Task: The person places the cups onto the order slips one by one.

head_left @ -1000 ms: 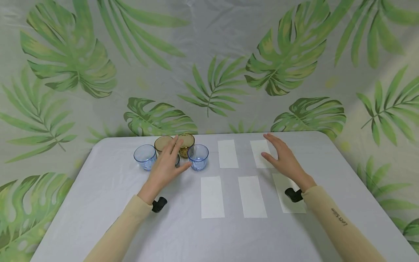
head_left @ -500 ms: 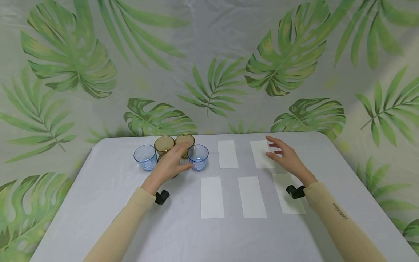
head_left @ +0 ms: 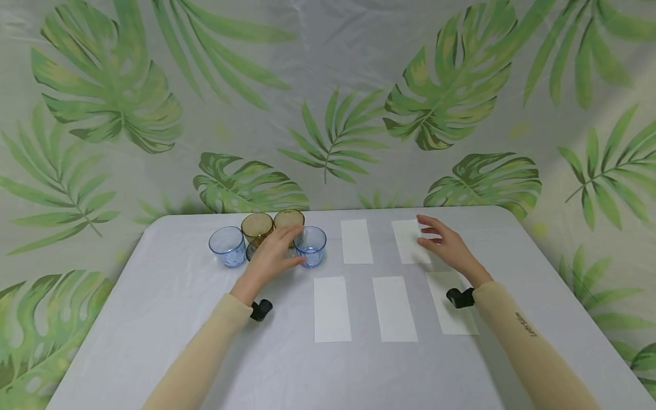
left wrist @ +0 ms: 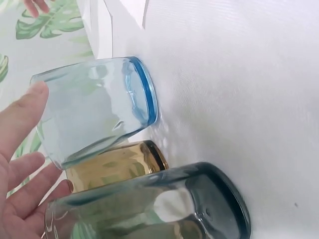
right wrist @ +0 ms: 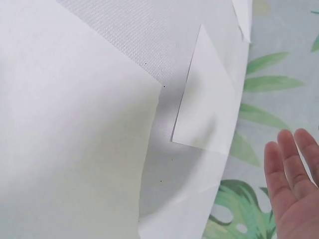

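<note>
My left hand point(head_left: 273, 255) is at the left side of a clear blue glass point(head_left: 315, 250), thumb toward me and fingers on the far side. In the left wrist view the thumb tip point(left wrist: 39, 90) overlaps the rim of that blue glass point(left wrist: 99, 107); whether it touches is unclear. Behind the hand, a dark grey glass point(left wrist: 149, 209) is partly hidden in the head view. Two amber glasses point(head_left: 257, 225) stand at the back, and a second blue glass point(head_left: 228, 248) is at the left. Over the white paper rectangles point(head_left: 407, 245), my right hand point(head_left: 451, 250) hovers with nothing in it.
Several white paper rectangles lie in two rows on the white tablecloth, among them one at the front left point(head_left: 332, 310) and one in the front middle point(head_left: 395, 310). A leaf-patterned cloth point(head_left: 333, 114) hangs behind the table's far edge.
My left hand has moved right and lower, from above the glasses to the right-hand blue glass, its fingers bending more. The right hand's fingers have bent a little. No glass has moved.
</note>
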Demonstrator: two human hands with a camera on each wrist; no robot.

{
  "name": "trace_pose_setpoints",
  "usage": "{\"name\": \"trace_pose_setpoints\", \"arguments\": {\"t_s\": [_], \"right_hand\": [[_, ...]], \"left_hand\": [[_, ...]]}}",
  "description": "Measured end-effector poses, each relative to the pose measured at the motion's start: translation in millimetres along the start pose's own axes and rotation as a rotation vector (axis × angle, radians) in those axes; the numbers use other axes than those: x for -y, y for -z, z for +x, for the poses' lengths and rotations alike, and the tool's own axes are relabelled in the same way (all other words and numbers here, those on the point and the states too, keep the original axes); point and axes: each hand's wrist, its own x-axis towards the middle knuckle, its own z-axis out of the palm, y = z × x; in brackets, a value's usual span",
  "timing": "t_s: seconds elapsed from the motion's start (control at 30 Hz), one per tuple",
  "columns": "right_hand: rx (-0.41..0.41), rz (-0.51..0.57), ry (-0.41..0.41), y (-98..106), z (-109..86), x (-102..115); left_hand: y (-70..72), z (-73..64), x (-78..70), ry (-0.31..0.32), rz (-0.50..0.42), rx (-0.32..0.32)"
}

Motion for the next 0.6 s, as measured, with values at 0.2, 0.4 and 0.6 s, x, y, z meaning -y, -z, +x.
{"name": "trace_pose_setpoints", "arguments": {"t_s": [0.2,0.4,0.6], "right_hand": [[-0.011,0.013,-0.005,-3,5.4,-23],[-0.009,0.009,-0.002,-6,8.1,-27],[0.0,0.002,-0.017,-8,9.8,-29]], "left_hand": [[-1.6,3.9,-1.9,-0.021,0.036,-0.001],[-2.1,13.2,0.6,-0.03,0.027,0.077],[-3.2,19.0,3.2,0.015,-0.029,0.137]]}}
